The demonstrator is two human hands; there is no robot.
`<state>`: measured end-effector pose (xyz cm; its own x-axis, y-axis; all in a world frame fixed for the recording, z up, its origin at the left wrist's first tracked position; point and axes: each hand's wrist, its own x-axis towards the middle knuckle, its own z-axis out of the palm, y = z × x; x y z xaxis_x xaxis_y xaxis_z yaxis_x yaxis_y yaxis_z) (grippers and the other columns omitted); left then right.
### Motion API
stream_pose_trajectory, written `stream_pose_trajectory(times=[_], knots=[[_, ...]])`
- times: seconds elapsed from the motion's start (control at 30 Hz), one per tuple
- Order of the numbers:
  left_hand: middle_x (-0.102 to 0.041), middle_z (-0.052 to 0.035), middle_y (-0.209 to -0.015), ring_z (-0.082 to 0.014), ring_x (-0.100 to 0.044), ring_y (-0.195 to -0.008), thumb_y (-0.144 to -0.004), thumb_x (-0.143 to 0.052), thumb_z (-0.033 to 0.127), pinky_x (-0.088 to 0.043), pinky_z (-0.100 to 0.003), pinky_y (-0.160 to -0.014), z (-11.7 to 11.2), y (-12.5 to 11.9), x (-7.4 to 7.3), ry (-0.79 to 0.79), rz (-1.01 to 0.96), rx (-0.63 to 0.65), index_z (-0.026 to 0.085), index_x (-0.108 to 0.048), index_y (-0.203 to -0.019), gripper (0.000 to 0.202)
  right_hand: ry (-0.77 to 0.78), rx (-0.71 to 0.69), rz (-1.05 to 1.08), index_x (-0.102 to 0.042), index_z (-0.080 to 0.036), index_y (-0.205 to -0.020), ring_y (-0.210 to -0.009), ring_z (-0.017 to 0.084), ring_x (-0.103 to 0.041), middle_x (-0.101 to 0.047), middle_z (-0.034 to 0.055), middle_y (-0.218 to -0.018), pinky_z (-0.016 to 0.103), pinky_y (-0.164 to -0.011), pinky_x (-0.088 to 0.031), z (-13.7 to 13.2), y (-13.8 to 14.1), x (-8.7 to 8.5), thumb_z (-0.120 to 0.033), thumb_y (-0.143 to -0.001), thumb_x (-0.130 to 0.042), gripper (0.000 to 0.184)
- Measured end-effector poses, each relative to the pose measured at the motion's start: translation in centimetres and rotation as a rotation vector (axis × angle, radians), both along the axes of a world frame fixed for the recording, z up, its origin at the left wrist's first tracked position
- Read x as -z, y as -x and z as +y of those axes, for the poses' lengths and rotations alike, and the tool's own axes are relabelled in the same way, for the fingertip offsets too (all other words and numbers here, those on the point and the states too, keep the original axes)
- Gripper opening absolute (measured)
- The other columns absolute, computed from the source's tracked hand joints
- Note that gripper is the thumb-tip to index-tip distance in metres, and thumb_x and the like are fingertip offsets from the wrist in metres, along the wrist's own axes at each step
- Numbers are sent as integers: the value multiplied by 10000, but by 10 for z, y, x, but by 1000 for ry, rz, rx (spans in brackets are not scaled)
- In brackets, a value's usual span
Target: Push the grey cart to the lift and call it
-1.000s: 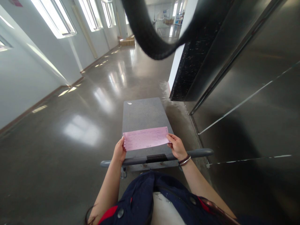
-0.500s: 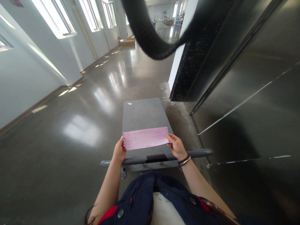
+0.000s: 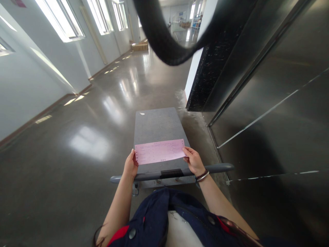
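I hold a pink printed slip of paper [image 3: 159, 151] stretched flat between both hands. My left hand [image 3: 130, 166] pinches its left end, where a row of punched holes runs along the edge. My right hand [image 3: 194, 160], with a bracelet at the wrist, pinches the right end. Both hands hover just above the grey push bar [image 3: 221, 168] of a flat grey platform trolley [image 3: 157, 124] that stands in front of me with a bare deck.
Brushed steel doors [image 3: 277, 113] and a dark stone wall [image 3: 208, 65] rise close on the right. A polished concrete corridor [image 3: 77, 137] stretches ahead and left, with windows [image 3: 61, 20] along the left wall. A black strap [image 3: 164, 41] hangs across the top of the view.
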<state>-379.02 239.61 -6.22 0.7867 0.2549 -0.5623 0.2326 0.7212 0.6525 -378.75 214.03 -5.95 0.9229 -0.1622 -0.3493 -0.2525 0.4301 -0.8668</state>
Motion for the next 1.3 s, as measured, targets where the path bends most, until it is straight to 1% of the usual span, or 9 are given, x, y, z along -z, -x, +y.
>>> stream_pose_trajectory(times=[0.13, 0.33, 0.5, 0.67, 0.87, 1.03, 1.13, 1.3], knots=[[-640, -49, -732, -114, -594, -609, -864, -454, 137, -481, -212, -562, 1, 0, 2, -20, -3, 15, 94, -617, -782, 188, -1, -6, -5, -609, -120, -648, -406, 16, -297, -478, -31, -508, 149, -358, -215, 0, 0, 0, -397, -408, -798, 413], [-623, -37, -697, -107, -574, -575, -853, -475, 148, -463, -202, -518, 4, 0, 9, -41, -16, 35, 93, -614, -788, 163, 2, -10, -6, -607, -120, -650, -410, 20, -305, -492, -21, -526, 154, -363, -209, 1, -1, -1, -391, -425, -789, 396], [-616, -30, -678, -103, -564, -559, -803, -557, 164, -468, -197, -527, 5, -1, 13, -64, -18, 45, 101, -606, -767, 87, 2, -12, -10, -614, -120, -670, -407, 21, -300, -486, -24, -525, 161, -368, -205, 1, -1, 1, -388, -434, -785, 396], [-609, -25, -663, -92, -554, -544, -781, -588, 160, -476, -194, -529, 5, -1, 15, -80, -34, 39, 101, -605, -755, 66, 0, -13, -11, -620, -122, -678, -402, 23, -285, -464, -34, -507, 167, -368, -196, 1, -2, 1, -398, -428, -783, 406], [-607, -17, -655, -87, -547, -539, -738, -650, 185, -470, -185, -519, 5, -1, 15, -97, -35, 47, 105, -602, -747, 94, 7, -18, -17, -610, -126, -664, -404, 22, -278, -460, -34, -509, 168, -369, -190, 1, -2, 0, -394, -431, -780, 393], [-615, -28, -673, -93, -558, -560, -758, -639, 205, -480, -194, -546, 5, -1, 15, -109, -35, 62, 97, -599, -767, 116, 10, -23, -21, -593, -128, -640, -409, 20, -285, -470, -30, -522, 166, -373, -200, 1, -1, 0, -398, -436, -782, 388], [-619, -33, -683, -97, -565, -569, -775, -624, 217, -485, -200, -557, 6, 0, 16, -112, -42, 77, 94, -596, -776, 126, 12, -23, -25, -605, -129, -661, -409, 23, -286, -462, -33, -517, 170, -373, -203, 0, 0, 0, -401, -445, -782, 390], [-618, -29, -676, -99, -568, -571, -758, -647, 226, -489, -202, -568, 6, 0, 17, -107, -52, 78, 96, -595, -770, 140, 11, -20, -30, -625, -132, -700, -410, 31, -287, -450, -37, -507, 177, -367, -202, -1, 0, 2, -388, -460, -778, 383]])
